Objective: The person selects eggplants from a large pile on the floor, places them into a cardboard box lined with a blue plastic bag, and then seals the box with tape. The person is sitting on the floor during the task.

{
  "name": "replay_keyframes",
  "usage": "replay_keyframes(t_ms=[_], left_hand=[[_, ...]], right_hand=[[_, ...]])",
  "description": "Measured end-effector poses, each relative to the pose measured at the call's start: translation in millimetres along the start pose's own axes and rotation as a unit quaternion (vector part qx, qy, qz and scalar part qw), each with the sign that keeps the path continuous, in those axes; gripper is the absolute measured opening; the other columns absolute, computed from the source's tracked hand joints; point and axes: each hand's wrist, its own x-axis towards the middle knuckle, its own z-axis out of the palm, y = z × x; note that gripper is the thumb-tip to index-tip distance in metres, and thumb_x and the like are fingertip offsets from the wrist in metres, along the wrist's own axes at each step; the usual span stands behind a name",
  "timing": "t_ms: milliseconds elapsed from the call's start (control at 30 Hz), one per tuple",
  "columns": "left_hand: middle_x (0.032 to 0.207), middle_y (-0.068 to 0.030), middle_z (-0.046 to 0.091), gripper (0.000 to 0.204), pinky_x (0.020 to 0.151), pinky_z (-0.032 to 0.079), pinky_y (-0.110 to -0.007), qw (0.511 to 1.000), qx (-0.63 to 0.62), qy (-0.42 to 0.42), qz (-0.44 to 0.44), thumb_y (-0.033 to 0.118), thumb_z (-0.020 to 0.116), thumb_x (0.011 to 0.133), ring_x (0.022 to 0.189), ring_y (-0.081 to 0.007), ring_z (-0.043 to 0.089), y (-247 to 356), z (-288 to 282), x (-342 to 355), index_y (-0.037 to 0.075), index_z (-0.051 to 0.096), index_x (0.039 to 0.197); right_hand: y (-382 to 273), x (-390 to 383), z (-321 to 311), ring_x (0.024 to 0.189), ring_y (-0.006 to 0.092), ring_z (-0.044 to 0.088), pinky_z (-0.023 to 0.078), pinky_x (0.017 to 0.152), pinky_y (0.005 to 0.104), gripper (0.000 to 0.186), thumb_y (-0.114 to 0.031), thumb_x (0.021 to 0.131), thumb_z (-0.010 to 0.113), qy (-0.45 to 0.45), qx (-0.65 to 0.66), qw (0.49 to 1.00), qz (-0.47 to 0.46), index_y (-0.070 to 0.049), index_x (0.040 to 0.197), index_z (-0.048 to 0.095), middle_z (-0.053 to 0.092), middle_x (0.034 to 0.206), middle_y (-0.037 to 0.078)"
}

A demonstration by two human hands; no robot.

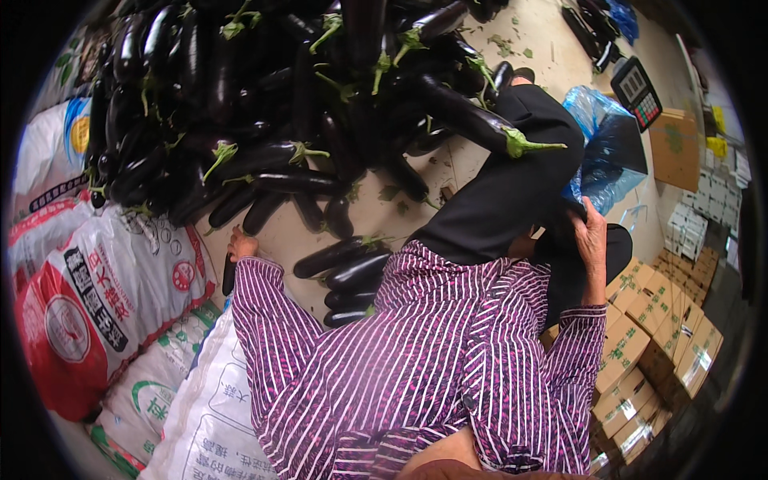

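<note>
My left hand [243,242], fingers curled, is at the lower edge of a big pile of dark purple eggplants [276,180]. It grips the upper end of an eggplant [230,276], mostly hidden between the sleeve and the sacks. On my right, the other hand [590,236] is closed on the near edge of a blue plastic bag [608,168], beside my black trousers. Its fingertips are partly hidden. Several eggplants [352,270] lie side by side on the floor between my left arm and my body.
Printed sacks [120,288] are stacked along the left. Cardboard boxes [640,320] stand at the lower right. Beyond the blue bag are a scale display with keys [638,92] and a cardboard piece [676,148]. Leaf scraps [502,44] litter the pale floor.
</note>
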Motion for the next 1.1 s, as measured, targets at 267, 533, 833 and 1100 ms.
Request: replay_keyframes(t_ms=[267,533,833,1100], left_hand=[[0.126,-0.0142,0.063,0.032,0.099,0.041,-0.062,0.982,0.147,0.085,0.079,0.023,0.069,0.088,0.121,-0.0362,0.058,-6,-4,-4,0.012,0.067,0.118],[0.095,-0.0233,0.072,0.016,0.080,0.047,-0.063,0.949,0.130,0.056,0.282,0.016,0.062,0.092,0.091,-0.0457,0.069,-11,-84,-41,0.005,0.063,0.102],[0.082,-0.0240,0.067,0.017,0.069,0.051,-0.047,0.909,-0.056,-0.064,0.408,0.019,0.063,0.094,0.079,-0.0443,0.063,70,-259,-142,0.001,0.062,0.094],[0.086,-0.0034,0.066,0.027,0.080,0.054,-0.028,0.805,-0.362,-0.155,0.445,0.024,0.051,0.107,0.088,-0.0138,0.067,152,-402,-196,0.001,0.064,0.103]], right_hand=[[4,6,0,0.073,0.0222,0.061,0.051,0.074,0.0336,0.022,-0.002,0.091,0.066,-0.022,0.002,0.999,0.023,0.007,0.110,0.062,0.068,0.085,0.020],[36,4,-15,0.071,0.0115,0.048,0.046,0.069,0.0291,0.043,-0.008,0.092,0.070,-0.049,-0.058,0.997,0.026,0.008,0.131,0.060,0.051,0.074,0.004],[38,15,-6,0.069,0.0149,0.047,0.045,0.068,0.0318,0.042,-0.005,0.090,0.071,-0.055,-0.034,0.998,0.002,0.007,0.129,0.060,0.049,0.071,0.011],[26,15,-6,0.071,0.0159,0.049,0.047,0.071,0.0319,0.040,-0.004,0.089,0.070,-0.066,-0.007,0.998,-0.005,0.009,0.126,0.060,0.052,0.074,0.014]])
